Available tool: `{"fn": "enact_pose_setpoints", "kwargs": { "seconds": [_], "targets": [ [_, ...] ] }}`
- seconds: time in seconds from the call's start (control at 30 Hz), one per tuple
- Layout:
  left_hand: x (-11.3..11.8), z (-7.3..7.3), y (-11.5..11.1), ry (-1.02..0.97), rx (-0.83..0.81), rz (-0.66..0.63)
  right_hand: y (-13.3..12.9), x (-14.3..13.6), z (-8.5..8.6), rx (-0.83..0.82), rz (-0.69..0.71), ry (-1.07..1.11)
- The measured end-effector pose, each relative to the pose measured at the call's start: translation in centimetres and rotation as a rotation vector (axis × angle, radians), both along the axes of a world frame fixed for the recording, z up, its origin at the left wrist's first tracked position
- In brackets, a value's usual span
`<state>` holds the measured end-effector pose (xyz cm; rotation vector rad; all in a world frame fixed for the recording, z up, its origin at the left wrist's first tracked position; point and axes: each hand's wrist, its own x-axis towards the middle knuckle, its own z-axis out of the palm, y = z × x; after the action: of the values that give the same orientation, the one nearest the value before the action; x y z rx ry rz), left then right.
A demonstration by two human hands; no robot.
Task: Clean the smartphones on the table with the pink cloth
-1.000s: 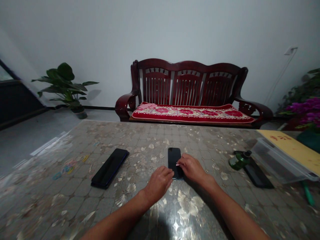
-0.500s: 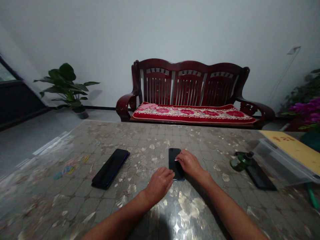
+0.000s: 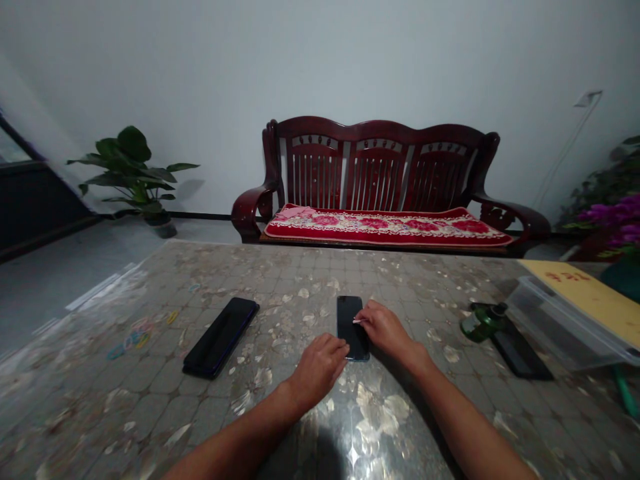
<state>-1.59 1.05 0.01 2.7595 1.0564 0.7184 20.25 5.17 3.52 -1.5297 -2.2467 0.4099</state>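
A dark smartphone (image 3: 350, 310) lies flat on the table, its long side pointing away from me. My left hand (image 3: 323, 363) has its fingers bent together at the phone's lower left edge, pressing against it. My right hand (image 3: 383, 325) comes over the phone's right edge, thumb and fingers pinched on a thin pale stick (image 3: 357, 321). The stick's whitish end is at the middle of the screen; whether it touches the glass is too small to tell. Part of the phone's right edge is hidden behind my right hand.
Left lies a larger black phone (image 3: 221, 338) near several coloured rings (image 3: 137, 337). At right a green bottle (image 3: 483, 325) rests by another dark phone (image 3: 523, 350). A clear plastic box (image 3: 543, 327) carries a yellow sheet (image 3: 583, 293). A wooden bench (image 3: 375, 133) stands beyond the table (image 3: 280, 267).
My right hand has shifted slightly to the right with the pale stick over the screen. The left hand and the phone stay nearly where they were.
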Motion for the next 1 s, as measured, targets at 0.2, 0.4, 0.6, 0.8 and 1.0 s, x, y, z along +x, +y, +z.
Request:
{"fn": "enact_pose_setpoints", "kwargs": {
  "seconds": [0.2, 0.4, 0.6, 0.8, 1.0],
  "targets": [
    [0.0, 0.0, 0.0, 0.004, 0.004, 0.009, -1.3, 0.2, 0.3, -0.100, 0.173, 0.083],
    [0.7, -0.1, -0.1, 0.044, 0.033, 0.021, -1.0, 0.7, 0.9, -0.092, 0.039, 0.057],
    [1.4, -0.3, -0.2, 0.067, 0.045, 0.038, -1.4, 1.3, 0.5, -0.156, 0.075, 0.089],
    [2.4, -0.8, -0.2, 0.113, 0.078, 0.014, -0.4, 2.5, -0.4, -0.251, 0.004, 0.512],
    [1.2, 1.7, 3.3, 0.156, -0.053, -0.219, 0.5, 3.3, -2.2, -0.291, -0.346, 1.010]
  ]
}}
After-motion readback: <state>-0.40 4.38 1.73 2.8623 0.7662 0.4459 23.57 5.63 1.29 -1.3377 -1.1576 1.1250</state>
